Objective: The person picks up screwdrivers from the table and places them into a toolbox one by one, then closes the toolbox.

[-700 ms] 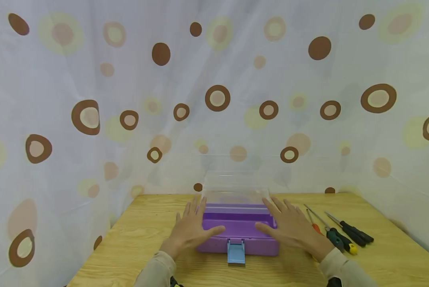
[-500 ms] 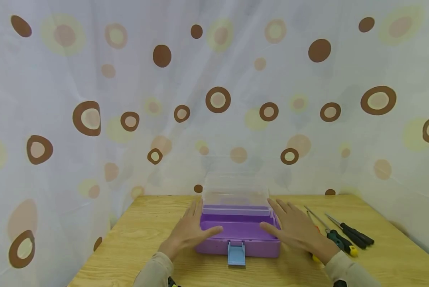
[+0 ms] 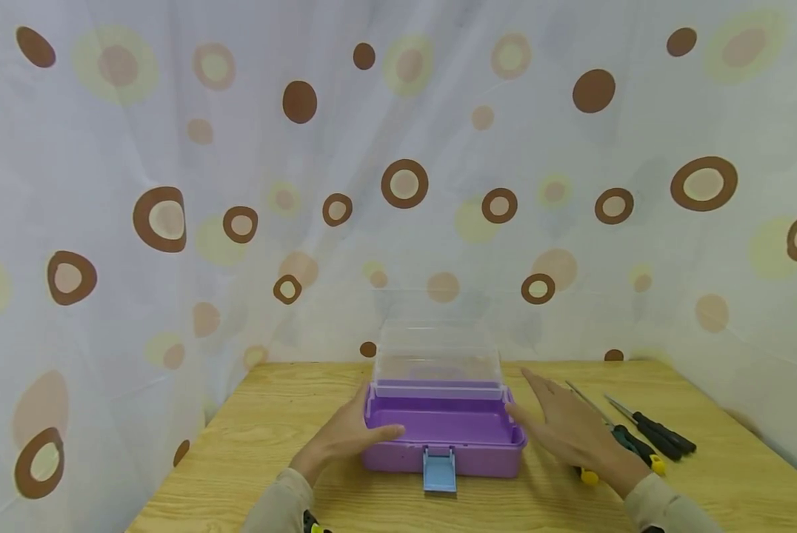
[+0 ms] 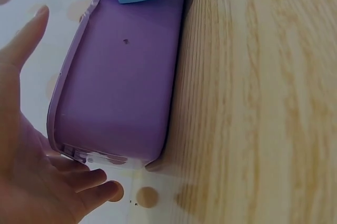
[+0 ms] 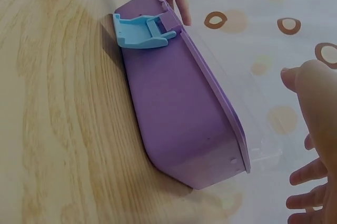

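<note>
A purple plastic box point(image 3: 475, 460) sits on the table with its clear lid point(image 3: 438, 348) tipped back and its light blue latch point(image 3: 440, 472) hanging down in front. My left hand point(image 3: 338, 438) is at the box's left end, fingers along the outside of that end and thumb over the front corner in the head view. In the left wrist view, the thumb point(image 4: 29, 37) stands up away from the wall. Just off the right end, my right hand point(image 5: 321, 124) has its fingers spread with a gap to the box.
Right of the box lie several screwdrivers, among them a green-handled one point(image 3: 632, 443) and two with black handles point(image 3: 665, 435). A yellow-ended handle point(image 3: 588, 476) shows beneath my right forearm. A patterned curtain point(image 3: 398, 244) hangs behind the wooden table point(image 3: 238, 451).
My hands have spread from over the box to its sides. The right hand moved right, off the box's right end; the left moved slightly left and down beside the left end.
</note>
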The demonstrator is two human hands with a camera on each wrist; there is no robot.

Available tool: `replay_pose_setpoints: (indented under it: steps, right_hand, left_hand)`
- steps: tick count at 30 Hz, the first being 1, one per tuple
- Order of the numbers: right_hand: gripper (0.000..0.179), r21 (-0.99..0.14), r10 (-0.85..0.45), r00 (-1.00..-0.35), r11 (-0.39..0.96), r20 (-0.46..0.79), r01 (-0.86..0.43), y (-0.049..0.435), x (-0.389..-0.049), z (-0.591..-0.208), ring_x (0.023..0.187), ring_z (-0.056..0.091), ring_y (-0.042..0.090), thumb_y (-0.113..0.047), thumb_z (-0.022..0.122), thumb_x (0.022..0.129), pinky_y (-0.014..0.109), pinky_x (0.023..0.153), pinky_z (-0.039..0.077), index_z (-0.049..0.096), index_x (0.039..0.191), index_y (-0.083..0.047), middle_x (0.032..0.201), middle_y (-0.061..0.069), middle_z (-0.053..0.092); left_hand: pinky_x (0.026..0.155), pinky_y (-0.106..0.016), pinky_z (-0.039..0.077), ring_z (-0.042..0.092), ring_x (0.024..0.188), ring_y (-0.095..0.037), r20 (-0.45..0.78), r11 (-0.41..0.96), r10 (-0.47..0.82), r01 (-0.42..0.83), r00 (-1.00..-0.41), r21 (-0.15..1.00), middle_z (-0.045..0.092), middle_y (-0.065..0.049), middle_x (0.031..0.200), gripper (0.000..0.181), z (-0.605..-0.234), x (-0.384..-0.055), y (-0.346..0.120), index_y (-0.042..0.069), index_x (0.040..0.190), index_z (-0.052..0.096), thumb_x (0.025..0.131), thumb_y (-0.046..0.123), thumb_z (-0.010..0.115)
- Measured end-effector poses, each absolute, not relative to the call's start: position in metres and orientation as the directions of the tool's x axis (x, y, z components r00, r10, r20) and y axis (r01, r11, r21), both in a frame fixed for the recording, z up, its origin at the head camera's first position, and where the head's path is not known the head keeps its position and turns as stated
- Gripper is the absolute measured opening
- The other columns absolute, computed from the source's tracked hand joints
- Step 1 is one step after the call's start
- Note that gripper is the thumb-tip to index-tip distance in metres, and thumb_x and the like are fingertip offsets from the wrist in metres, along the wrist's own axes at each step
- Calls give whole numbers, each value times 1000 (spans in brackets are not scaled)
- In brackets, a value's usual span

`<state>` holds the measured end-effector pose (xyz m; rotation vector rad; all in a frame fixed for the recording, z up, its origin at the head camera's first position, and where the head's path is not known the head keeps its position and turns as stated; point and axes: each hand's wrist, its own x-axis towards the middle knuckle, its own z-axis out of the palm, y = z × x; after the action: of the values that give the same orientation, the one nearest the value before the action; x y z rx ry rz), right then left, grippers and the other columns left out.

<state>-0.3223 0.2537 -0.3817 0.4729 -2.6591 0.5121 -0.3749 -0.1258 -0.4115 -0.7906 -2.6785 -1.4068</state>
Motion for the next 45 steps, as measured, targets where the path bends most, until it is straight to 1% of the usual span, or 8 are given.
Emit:
replay_pose_setpoints:
  steps: [7, 17, 23, 30, 34, 39, 42, 45]
  right_hand:
    - [80, -357, -189, -892, 867, 411, -348, 266, -317, -387, 128, 52, 53, -56, 43, 108, 70, 100, 41, 37, 155, 8, 146, 30, 52]
    - [82, -363, -132, -929, 894, 345, -262, 288, -310, -393, 115, 60, 54, -61, 40, 107, 69, 84, 50, 45, 151, 8, 147, 32, 49]
    - [85, -363, -117, -952, 906, 284, -219, 297, -311, -398, 101, 68, 42, -63, 42, 105, 59, 76, 55, 50, 145, 12, 129, 31, 63]
    - [90, -353, -80, -977, 924, 196, -147, 303, -309, -403, 101, 67, 44, -67, 40, 104, 52, 68, 55, 52, 143, 13, 121, 31, 65]
    - [79, -372, -52, -986, 922, 156, -107, 306, -305, -408, 78, 65, 27, -69, 41, 102, 40, 57, 48, 66, 126, 2, 88, 6, 66]
    - [63, -382, -36, -985, 919, 169, -99, 307, -298, -415, 56, 52, 17, -69, 44, 101, 34, 52, 40, 64, 104, -9, 63, 0, 51]
    - [62, -363, -17, -984, 928, 179, -82, 308, -295, -416, 55, 50, 18, -70, 45, 101, 34, 52, 37, 61, 91, -11, 61, 0, 50]
    - [66, -314, -20, -985, 946, 173, -74, 311, -296, -416, 66, 59, 25, -71, 43, 101, 41, 57, 46, 63, 82, -11, 73, 7, 59]
  left_hand:
    - [109, -57, 41, 54, 130, -32, 205, 405, 488, 428, -848, 808, 49, -17, 151, 117, -412, -377, -127, 7, 165, 11, 82, 49, 83]
    - [111, -58, 38, 51, 134, -37, 198, 366, 552, 449, -810, 815, 43, -20, 155, 128, -411, -378, -131, 5, 165, 2, 79, 50, 85]
    - [110, -58, 39, 51, 132, -37, 198, 351, 574, 458, -794, 817, 43, -20, 154, 127, -411, -379, -131, 5, 165, 1, 80, 46, 85]
    - [110, -55, 40, 52, 132, -36, 195, 331, 586, 452, -786, 828, 43, -19, 153, 124, -411, -378, -130, 6, 165, -1, 83, 48, 82]
    - [110, -55, 40, 53, 130, -35, 182, 329, 584, 436, -791, 837, 44, -20, 152, 125, -411, -377, -130, 6, 165, -2, 83, 47, 83]
    - [111, -55, 39, 53, 130, -35, 169, 344, 579, 427, -798, 837, 45, -20, 152, 126, -411, -377, -130, 4, 164, -4, 83, 49, 82]
    - [111, -55, 39, 53, 130, -34, 169, 349, 578, 429, -798, 833, 45, -20, 152, 127, -411, -377, -130, 4, 164, -5, 83, 49, 82]
    - [111, -55, 38, 54, 130, -34, 169, 346, 580, 429, -797, 834, 45, -20, 152, 127, -411, -377, -131, 4, 164, -5, 83, 49, 82]
